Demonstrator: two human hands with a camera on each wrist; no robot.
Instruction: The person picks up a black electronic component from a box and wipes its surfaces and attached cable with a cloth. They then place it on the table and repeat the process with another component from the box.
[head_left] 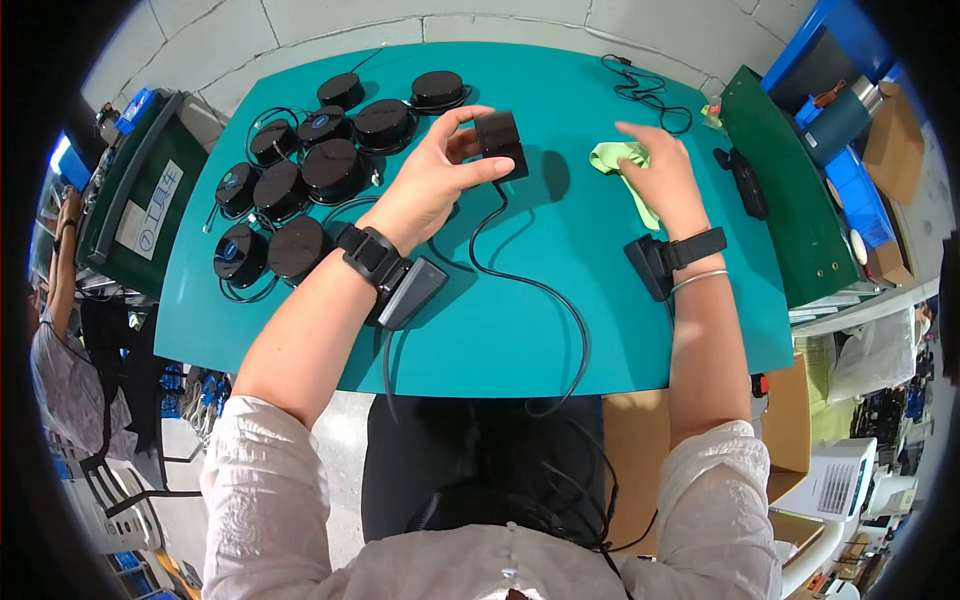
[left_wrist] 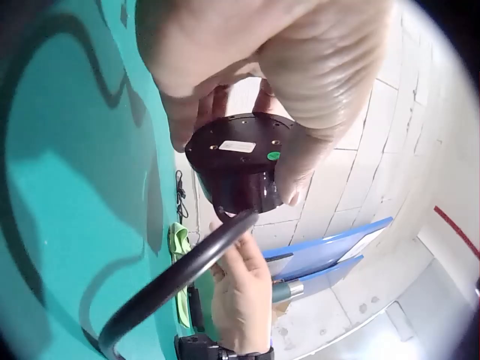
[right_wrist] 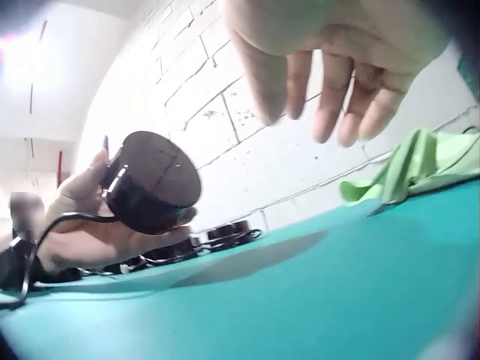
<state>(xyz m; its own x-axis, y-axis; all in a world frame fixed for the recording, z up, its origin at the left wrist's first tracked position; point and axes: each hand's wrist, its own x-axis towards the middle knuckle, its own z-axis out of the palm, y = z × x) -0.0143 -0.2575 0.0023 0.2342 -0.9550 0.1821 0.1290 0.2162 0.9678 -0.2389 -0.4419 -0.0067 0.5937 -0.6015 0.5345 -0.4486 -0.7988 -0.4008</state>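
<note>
My left hand (head_left: 437, 180) grips a round black puck-shaped device (head_left: 501, 143) by its sides, above the table, tilted on edge. A black cable (head_left: 575, 320) runs from the device and loops down past the table's front edge. In the left wrist view, the device's flat face (left_wrist: 232, 142) shows small screws, a white label and a green round sticker. My right hand (head_left: 662, 178) hovers with fingers extended and nothing in them. Beside and below that hand lies a crumpled light green cloth (right_wrist: 420, 169) on the table.
Several similar black devices (head_left: 335, 170) with coiled cables cover the left side of the green table (head_left: 480, 360). A loose black cable (head_left: 648, 95) lies at the back right. Green bins (head_left: 125, 190) flank the table, and a brick wall (head_left: 340, 25) stands behind.
</note>
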